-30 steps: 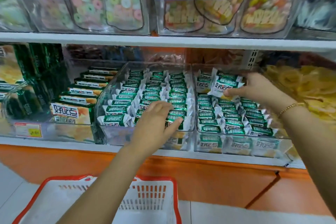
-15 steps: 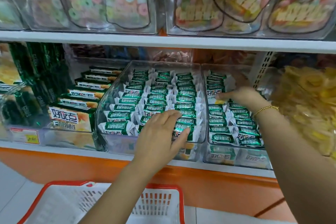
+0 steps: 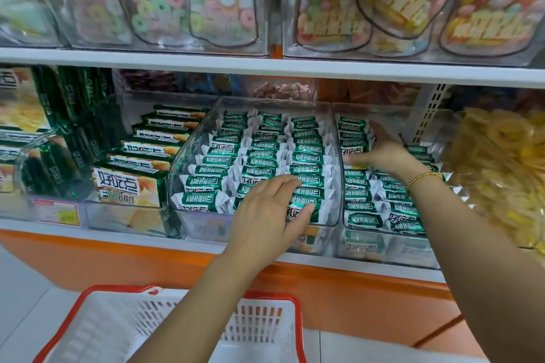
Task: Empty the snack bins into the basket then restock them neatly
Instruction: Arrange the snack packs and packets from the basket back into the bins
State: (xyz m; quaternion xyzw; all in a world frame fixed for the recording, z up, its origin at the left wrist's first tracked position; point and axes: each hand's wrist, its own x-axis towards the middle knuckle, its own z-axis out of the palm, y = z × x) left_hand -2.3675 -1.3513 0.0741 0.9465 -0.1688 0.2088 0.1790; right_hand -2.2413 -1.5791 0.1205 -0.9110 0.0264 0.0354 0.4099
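Two clear snack bins sit side by side on the lower shelf, both filled with rows of green and white snack packets (image 3: 259, 153). My left hand (image 3: 271, 212) lies flat with fingers spread on the front packets of the middle bin (image 3: 331, 127). In the right bin (image 3: 383, 244), my right hand (image 3: 383, 153) holds one packet (image 3: 352, 151) tilted against the left row, fingers under it. A white basket with a red rim (image 3: 290, 302) stands on the floor below, partly hidden by my left forearm.
A bin of green boxed snacks (image 3: 129, 183) stands to the left, with dark green bags (image 3: 82, 115) beyond it. Yellow wrapped sweets (image 3: 501, 162) fill the right. The upper shelf (image 3: 265, 66) overhangs with bags of ring candy (image 3: 194, 0). An orange base panel (image 3: 354, 298) runs below.
My right hand brought its packet down from above the right bin into the left row. My left hand has stayed on the front packets of the middle bin.
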